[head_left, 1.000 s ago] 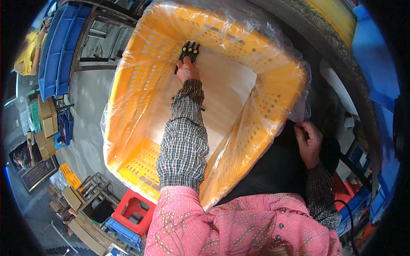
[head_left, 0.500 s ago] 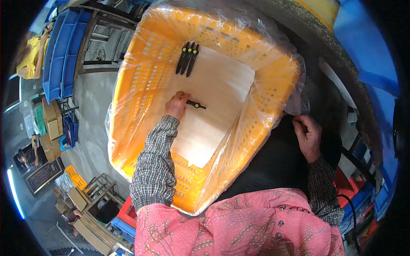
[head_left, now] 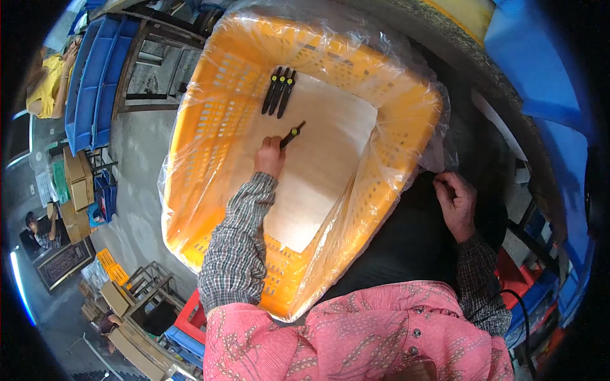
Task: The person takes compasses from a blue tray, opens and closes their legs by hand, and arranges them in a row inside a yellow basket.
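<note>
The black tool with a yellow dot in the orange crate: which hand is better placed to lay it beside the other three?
Left. The left hand holds that tool inside the crate; the right hand is outside.

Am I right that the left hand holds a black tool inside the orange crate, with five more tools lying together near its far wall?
Not quite: the head view shows three black tools lying together near the far wall, not five. The left hand does hold a black tool inside the orange crate.

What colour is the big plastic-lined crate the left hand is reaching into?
The crate is orange-yellow with slotted walls, seen in the head view.
</note>
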Motion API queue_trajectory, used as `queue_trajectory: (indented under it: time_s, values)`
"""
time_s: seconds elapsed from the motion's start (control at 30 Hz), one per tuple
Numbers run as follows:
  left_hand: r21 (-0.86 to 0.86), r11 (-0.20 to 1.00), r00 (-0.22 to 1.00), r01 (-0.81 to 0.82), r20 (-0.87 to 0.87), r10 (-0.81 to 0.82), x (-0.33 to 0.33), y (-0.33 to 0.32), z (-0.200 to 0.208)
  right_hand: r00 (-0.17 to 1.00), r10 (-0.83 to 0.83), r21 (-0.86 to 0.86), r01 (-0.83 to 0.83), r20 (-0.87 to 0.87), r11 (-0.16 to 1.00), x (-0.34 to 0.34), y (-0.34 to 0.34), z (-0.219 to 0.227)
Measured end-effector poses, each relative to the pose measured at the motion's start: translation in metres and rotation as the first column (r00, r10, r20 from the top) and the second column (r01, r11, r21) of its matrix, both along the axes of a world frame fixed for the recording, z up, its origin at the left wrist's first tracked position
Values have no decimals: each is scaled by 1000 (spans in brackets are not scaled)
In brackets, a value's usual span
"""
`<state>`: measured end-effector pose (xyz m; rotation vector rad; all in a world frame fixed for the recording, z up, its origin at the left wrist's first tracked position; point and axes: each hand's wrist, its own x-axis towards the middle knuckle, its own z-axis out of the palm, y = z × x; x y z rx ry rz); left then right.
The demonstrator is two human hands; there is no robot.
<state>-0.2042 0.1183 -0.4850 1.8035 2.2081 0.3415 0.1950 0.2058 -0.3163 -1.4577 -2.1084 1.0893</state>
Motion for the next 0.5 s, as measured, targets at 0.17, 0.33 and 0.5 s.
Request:
queue_trajectory:
  time_s: [0.17,0.33,0.5]
  values:
    - [121,940,948,-318,66,312,14,51,-19,1000,17,8,-17,-10,1000,-5,2,-1]
    - [155,898,911,-411,28,412,22,84,-29,1000,14,26,-14,9,1000,-2,2,-2]
    - [126,894,899,-429,-40,437,20,98,-28,1000,13,-2,-13,6,1000,-4,2,-2]
